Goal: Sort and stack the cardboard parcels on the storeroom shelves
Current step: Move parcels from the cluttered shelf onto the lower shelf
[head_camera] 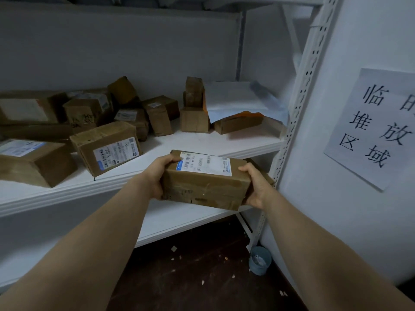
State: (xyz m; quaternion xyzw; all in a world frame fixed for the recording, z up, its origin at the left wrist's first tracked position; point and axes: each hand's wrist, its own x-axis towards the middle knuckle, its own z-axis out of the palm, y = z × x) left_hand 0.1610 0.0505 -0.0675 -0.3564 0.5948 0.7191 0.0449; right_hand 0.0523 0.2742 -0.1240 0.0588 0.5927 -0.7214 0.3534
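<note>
A person holds a brown rectangular cardboard parcel with a white shipping label (206,182) in the air, in front of the edge of the white metal middle shelf (202,142) and not touching it. The left hand (158,176) grips its left end and the right hand (256,186) its right end. Holding it at both ends probably keeps the box level and its label facing up for reading. On each hand the thumb lies over the top edge. The fingers curl round the ends and underneath, mostly hidden by the box, so the parcel sits clamped between the two palms. On the shelf behind, a loose heap of brown cardboard parcels (107,149) lies tilted and unsorted at the left. The board directly beyond the held box is bare, which is likely where it will be set down.
</note>
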